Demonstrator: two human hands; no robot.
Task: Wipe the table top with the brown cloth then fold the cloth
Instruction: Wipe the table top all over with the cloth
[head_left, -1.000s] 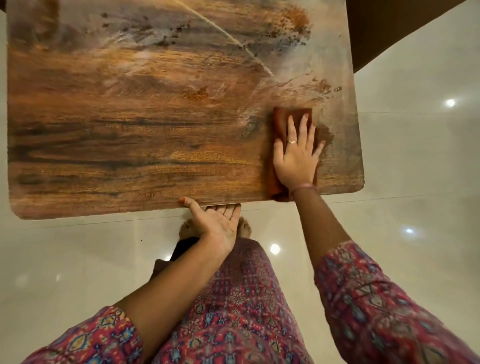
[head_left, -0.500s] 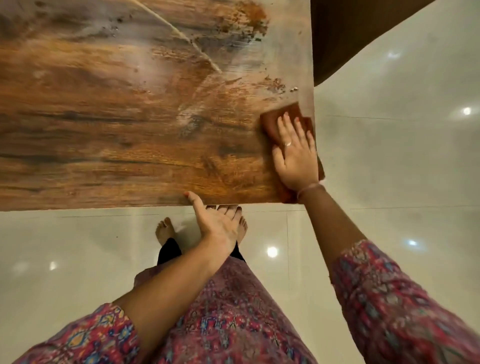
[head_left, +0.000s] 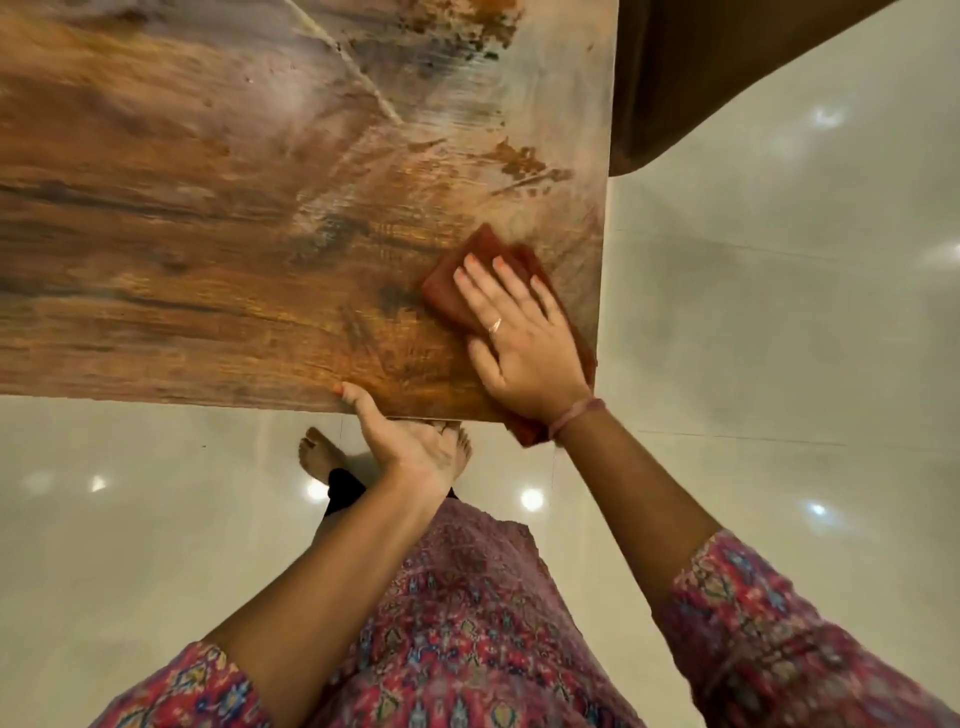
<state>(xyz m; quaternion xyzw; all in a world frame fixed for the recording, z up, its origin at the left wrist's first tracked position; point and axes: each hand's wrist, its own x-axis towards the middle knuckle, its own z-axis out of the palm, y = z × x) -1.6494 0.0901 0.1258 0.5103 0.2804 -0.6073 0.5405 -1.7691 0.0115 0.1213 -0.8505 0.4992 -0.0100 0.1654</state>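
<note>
The wooden table top (head_left: 218, 218) fills the upper left, streaked with pale smears and dark specks. A folded brown cloth (head_left: 457, 283) lies at its near right corner, one end hanging over the front edge. My right hand (head_left: 519, 343) presses flat on the cloth, fingers spread and pointing up-left. My left hand (head_left: 400, 441) grips the table's front edge just left of the cloth, thumb on top and fingers under the board.
Glossy pale floor tiles (head_left: 779, 338) surround the table. A dark brown piece of furniture (head_left: 701, 78) stands past the table's right edge at the top. My bare feet (head_left: 322, 457) are under the front edge.
My right hand and the cloth have turned and slid from the right edge leftward, fingers angling up-left. The view has shifted right. My left hand stays on the front edge.
</note>
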